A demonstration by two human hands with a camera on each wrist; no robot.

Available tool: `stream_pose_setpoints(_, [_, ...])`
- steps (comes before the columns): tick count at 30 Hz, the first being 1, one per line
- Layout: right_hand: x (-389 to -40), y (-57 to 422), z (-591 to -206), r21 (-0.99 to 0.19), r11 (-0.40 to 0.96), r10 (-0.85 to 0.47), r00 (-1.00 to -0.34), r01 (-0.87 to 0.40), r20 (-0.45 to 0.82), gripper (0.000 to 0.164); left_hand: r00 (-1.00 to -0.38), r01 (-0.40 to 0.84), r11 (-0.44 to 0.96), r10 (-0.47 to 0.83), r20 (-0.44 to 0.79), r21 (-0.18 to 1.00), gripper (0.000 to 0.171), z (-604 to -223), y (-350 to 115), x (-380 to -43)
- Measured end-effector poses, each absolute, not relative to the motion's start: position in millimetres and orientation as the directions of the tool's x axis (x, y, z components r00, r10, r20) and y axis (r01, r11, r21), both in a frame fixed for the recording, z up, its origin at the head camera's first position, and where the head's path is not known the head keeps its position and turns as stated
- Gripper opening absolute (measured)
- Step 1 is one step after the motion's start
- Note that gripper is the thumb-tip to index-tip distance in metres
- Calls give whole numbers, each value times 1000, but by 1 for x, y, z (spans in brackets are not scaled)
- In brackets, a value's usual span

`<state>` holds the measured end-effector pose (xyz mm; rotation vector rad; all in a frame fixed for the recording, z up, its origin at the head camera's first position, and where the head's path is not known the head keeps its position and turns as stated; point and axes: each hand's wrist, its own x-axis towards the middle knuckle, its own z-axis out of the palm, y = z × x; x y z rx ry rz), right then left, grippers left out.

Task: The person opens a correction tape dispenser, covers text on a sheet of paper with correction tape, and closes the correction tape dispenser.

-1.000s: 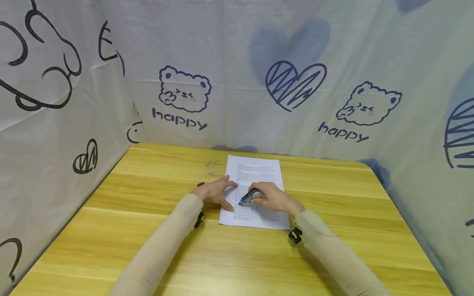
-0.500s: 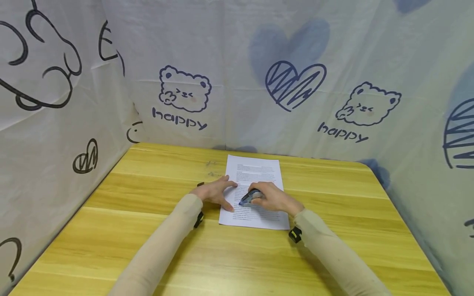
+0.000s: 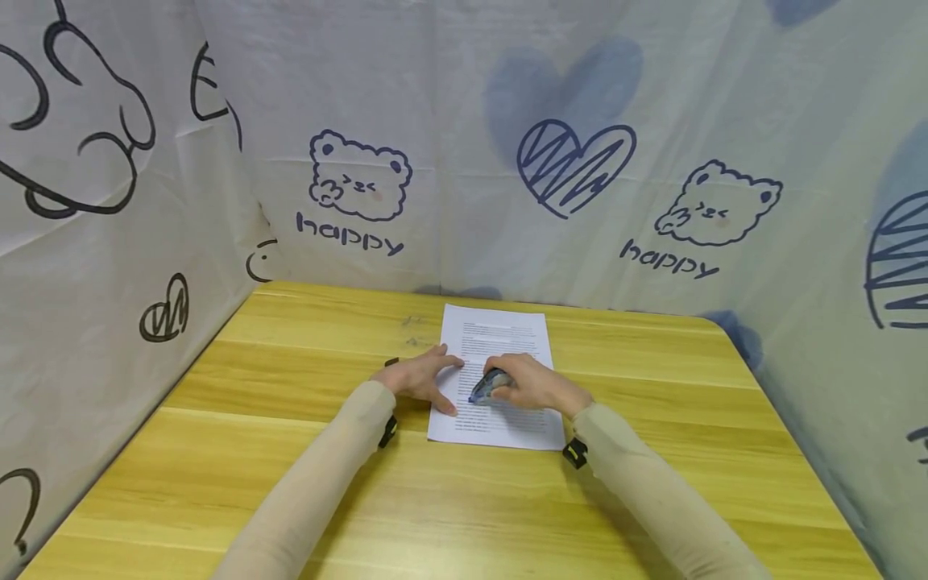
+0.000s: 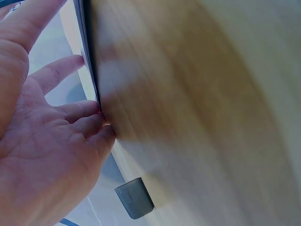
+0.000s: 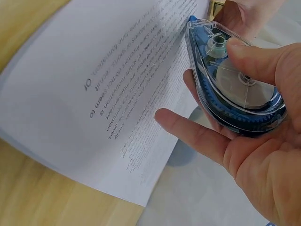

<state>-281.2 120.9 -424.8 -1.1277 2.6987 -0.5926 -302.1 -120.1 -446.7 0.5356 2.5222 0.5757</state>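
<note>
A sheet of printed paper (image 3: 493,437) lies on the table, text running down most of it. My left hand (image 3: 416,377) rests at its left edge with thumb and index finger spread onto the sheet; in the left wrist view the other fingertips meet the tabletop beside the edge. My right hand (image 3: 535,383) grips a clear and blue correction tape dispenser (image 5: 240,80) between thumb and fingers. Its blue tip points down-left at the text, right at the lines in the lower half. The little finger (image 5: 193,134) extends over the paper.
The yellow wood-grain table (image 3: 290,451) reaches to a white curtain (image 3: 464,121) with bear and heart drawings at the back and sides. Faint grey marks (image 3: 413,321) show on the wood left of the paper. A small dark block (image 4: 135,197) appears below the left hand.
The dispenser is tilted slightly more upright, its tip in almost the same spot on the text. My left hand and the paper hold their place.
</note>
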Motion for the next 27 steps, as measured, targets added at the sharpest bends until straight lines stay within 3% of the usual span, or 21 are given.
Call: stream_pose_setpoints(27, [-282,134,-429,-425,639,-697,-717,-641,34,17,-800,261,831,471,-371,491,93,-449,-119,-303])
